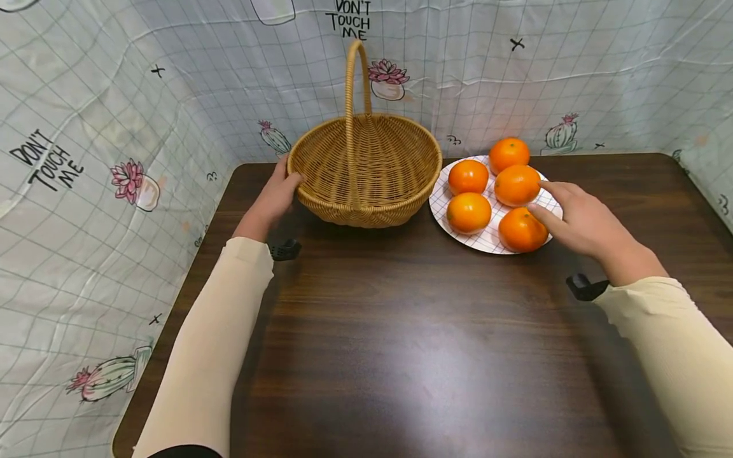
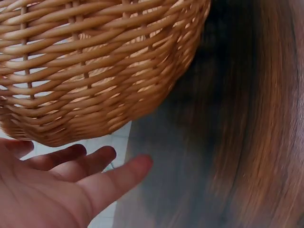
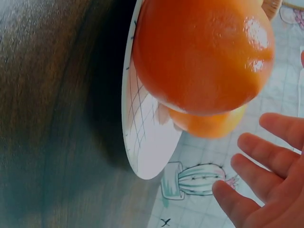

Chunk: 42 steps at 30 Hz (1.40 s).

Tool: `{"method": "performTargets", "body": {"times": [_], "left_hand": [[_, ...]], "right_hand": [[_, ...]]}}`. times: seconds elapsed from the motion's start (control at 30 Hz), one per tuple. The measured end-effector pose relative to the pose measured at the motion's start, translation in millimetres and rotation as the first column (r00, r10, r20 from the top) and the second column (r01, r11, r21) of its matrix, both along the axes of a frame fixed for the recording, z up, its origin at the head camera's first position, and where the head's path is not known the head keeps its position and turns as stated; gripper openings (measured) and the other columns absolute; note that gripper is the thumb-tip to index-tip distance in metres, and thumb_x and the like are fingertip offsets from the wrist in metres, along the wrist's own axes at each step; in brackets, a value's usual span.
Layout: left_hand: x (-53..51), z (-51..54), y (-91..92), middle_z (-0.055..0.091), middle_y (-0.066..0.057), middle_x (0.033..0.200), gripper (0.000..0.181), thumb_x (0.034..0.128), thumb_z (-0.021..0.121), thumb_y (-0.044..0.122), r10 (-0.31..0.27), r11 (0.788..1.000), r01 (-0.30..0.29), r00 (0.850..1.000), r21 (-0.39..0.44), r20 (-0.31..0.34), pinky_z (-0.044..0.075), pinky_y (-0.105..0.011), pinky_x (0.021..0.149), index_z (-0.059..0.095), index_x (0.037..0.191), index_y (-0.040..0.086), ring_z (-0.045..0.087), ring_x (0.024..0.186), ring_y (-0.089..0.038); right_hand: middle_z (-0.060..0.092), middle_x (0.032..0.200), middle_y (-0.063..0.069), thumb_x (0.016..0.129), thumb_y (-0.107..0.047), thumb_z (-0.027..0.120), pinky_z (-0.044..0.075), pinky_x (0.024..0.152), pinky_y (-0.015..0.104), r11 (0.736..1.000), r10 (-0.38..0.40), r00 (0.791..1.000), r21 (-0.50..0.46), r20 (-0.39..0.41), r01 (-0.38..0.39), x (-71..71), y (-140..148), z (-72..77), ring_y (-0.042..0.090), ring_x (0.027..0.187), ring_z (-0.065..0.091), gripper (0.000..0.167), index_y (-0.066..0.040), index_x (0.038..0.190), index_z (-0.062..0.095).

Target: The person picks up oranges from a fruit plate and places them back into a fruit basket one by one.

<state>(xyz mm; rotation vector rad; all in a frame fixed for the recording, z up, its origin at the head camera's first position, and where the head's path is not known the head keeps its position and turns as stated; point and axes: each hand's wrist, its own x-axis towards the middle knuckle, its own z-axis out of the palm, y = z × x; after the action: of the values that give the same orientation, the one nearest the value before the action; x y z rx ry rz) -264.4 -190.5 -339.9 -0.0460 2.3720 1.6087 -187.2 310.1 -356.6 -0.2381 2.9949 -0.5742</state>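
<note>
A wicker basket [image 1: 395,149] with a tall arched handle stands near the table's far edge, and nothing lies inside it. My left hand [image 1: 277,194] is at the basket's left side, thumb by the rim. In the left wrist view its fingers [image 2: 118,180] extend straight beside the woven wall. To the right of the basket, a white plate [image 1: 438,203] with a grid pattern bears several oranges [image 1: 468,213]. My right hand [image 1: 590,219] reaches over the plate's right edge, fingers spread beside the right-hand oranges. The right wrist view shows a gap between these fingers [image 3: 266,152] and the nearest orange [image 3: 204,52].
The dark wooden table [image 1: 401,331] reaches toward me in front of the basket and plate. A white gridded cloth [image 1: 469,83] with cactus drawings hangs behind the table and along its sides, close to the basket and plate.
</note>
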Motion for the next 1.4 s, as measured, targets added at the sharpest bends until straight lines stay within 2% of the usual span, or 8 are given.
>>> {"method": "performTargets", "body": {"times": [0.17, 0.27, 0.47, 0.63, 0.93, 1.17, 1.4], "left_hand": [[4.2, -0.4, 4.5, 0.011, -0.013, 0.160, 0.077, 0.0943, 0.041, 0.013, 0.028, 0.982, -0.032, 0.999, 0.185, 0.025, 0.040, -0.064, 0.101, -0.002, 0.156, 0.030, 0.038, 0.137, -0.038], [1.3, -9.5, 4.1, 0.012, -0.013, 0.159, 0.078, 0.0928, 0.041, 0.012, 0.050, 0.973, -0.054, 0.998, 0.222, 0.023, 0.042, -0.066, 0.097, 0.000, 0.155, 0.034, 0.041, 0.135, -0.040], [2.6, -12.1, 9.3, 0.010, -0.012, 0.159, 0.085, 0.0895, 0.044, 0.008, 0.071, 0.961, -0.078, 0.997, 0.265, 0.036, 0.046, -0.066, 0.090, -0.004, 0.154, 0.035, 0.043, 0.132, -0.043], [2.1, -13.3, 11.3, 0.011, -0.013, 0.158, 0.088, 0.0872, 0.044, 0.007, 0.075, 0.958, -0.084, 0.996, 0.273, 0.042, 0.048, -0.066, 0.088, -0.006, 0.154, 0.034, 0.044, 0.131, -0.042], [4.2, -15.5, 11.5, 0.012, -0.012, 0.158, 0.089, 0.0861, 0.045, 0.007, 0.099, 0.949, -0.106, 0.994, 0.296, 0.037, 0.049, -0.065, 0.087, -0.004, 0.155, 0.035, 0.043, 0.131, -0.042], [10.1, -20.2, 9.8, 0.009, -0.010, 0.160, 0.088, 0.0887, 0.046, 0.008, 0.108, 0.935, -0.114, 0.993, 0.335, 0.037, 0.049, -0.064, 0.089, -0.003, 0.154, 0.039, 0.042, 0.133, -0.041], [15.2, -24.5, 7.1, 0.012, -0.007, 0.160, 0.085, 0.0915, 0.049, 0.011, 0.130, 0.926, -0.124, 0.991, 0.357, 0.006, 0.048, -0.064, 0.089, 0.001, 0.154, 0.042, 0.043, 0.134, -0.039]], "right_hand": [[0.028, 0.151, 0.032, 0.098, -0.055, 0.038, 0.023, 0.107, 0.069, 1.000, 0.020, 1.000, 0.022, 0.020, -0.021, 0.5, -2.4, -1.1, 0.053, 0.134, 0.028, 0.077, -0.001, 0.152, 0.026], [0.029, 0.151, 0.032, 0.098, -0.055, 0.038, 0.023, 0.108, 0.068, 0.999, 0.040, 0.999, 0.030, 0.033, -0.041, 0.2, -2.6, -1.6, 0.053, 0.135, 0.028, 0.077, 0.000, 0.151, 0.027], [0.030, 0.150, 0.032, 0.098, -0.055, 0.040, 0.022, 0.109, 0.067, 0.998, 0.055, 0.997, 0.025, 0.063, -0.057, 1.4, -1.0, -3.7, 0.053, 0.135, 0.028, 0.078, 0.000, 0.151, 0.026], [0.034, 0.149, 0.030, 0.094, -0.058, 0.046, 0.023, 0.109, 0.065, 0.997, 0.070, 0.995, 0.032, 0.073, -0.072, 4.2, -3.5, -9.4, 0.051, 0.134, 0.031, 0.083, 0.000, 0.151, 0.028], [0.043, 0.141, 0.027, 0.086, -0.060, 0.060, 0.039, 0.099, 0.060, 0.995, 0.086, 0.995, 0.036, 0.044, -0.088, 5.9, -10.3, -16.9, 0.043, 0.118, 0.046, 0.090, -0.002, 0.149, 0.032], [0.045, 0.139, 0.025, 0.079, -0.062, 0.068, 0.042, 0.095, 0.060, 0.996, 0.082, 0.995, 0.032, 0.055, -0.084, 5.5, -14.5, -20.9, 0.042, 0.114, 0.048, 0.099, -0.002, 0.149, 0.032], [0.048, 0.132, 0.026, 0.077, -0.059, 0.073, 0.043, 0.092, 0.059, 0.997, 0.081, 0.996, 0.007, 0.025, -0.081, 5.2, -14.4, -22.2, 0.041, 0.109, 0.050, 0.097, -0.001, 0.146, 0.036]]}}
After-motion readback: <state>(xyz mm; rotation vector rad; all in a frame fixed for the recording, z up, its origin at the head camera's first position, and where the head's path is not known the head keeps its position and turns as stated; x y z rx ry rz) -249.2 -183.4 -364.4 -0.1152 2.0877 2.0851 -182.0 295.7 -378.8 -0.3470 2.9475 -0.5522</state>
